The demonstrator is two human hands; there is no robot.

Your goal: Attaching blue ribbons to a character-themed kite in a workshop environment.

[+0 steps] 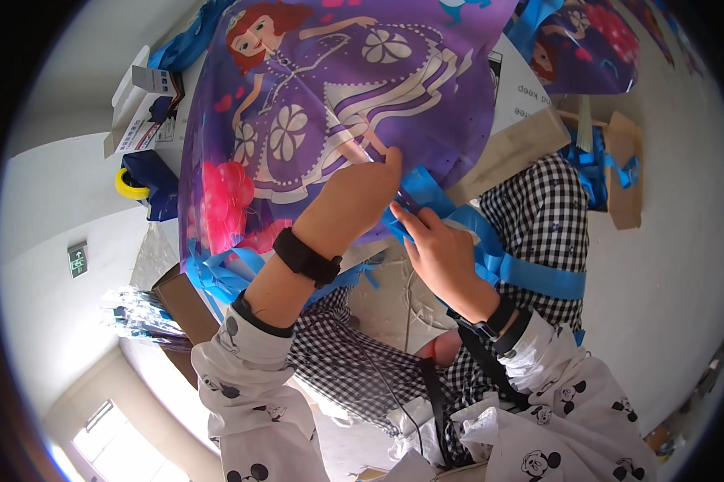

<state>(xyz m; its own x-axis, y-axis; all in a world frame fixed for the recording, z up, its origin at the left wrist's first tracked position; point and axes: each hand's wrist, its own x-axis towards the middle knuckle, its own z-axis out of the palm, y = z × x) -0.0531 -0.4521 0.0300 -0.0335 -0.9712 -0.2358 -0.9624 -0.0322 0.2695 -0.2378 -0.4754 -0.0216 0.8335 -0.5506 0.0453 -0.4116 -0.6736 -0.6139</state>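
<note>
A glossy purple plastic sheet (pixel 450 112), printed with a red-haired figure in a ball gown, lies in front of me with its near edge toward my lap. My left hand (pixel 362 185) is bent over that near edge, its fingers curled and partly hidden behind the wrist, gripping the sheet. Just right of it, my right hand (pixel 438 253) pinches the sheet's edge between thumb and forefinger, where blue strip meets purple film. Wide blue ribbon (pixel 542 277) trails from under my right hand across my knee. More blue ribbon (pixel 217 273) bunches at the sheet's left corner.
A similar printed sheet (pixel 595 48) hangs at the far right above an open cardboard box (pixel 623 169) with blue ribbon inside. At left are a white carton (pixel 145 108) and a yellow tape roll (pixel 130 184). A thin cable (pixel 410 297) hangs between my knees.
</note>
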